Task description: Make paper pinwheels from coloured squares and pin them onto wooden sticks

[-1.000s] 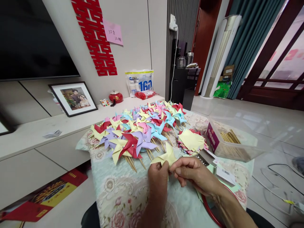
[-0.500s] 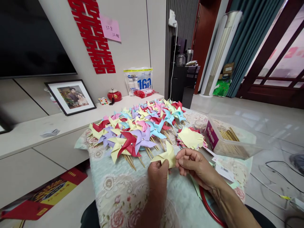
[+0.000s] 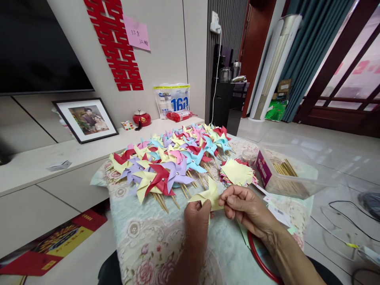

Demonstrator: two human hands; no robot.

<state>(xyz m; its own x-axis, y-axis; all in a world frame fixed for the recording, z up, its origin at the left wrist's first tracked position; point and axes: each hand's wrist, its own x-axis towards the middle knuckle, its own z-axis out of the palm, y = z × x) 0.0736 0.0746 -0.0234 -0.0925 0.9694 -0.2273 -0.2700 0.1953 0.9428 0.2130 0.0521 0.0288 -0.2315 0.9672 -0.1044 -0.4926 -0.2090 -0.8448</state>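
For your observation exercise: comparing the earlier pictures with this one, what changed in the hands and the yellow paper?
The right hand shifted its fingers up onto the yellow pinwheel. The left hand kept pinching it from below. The finished pinwheels stayed put.
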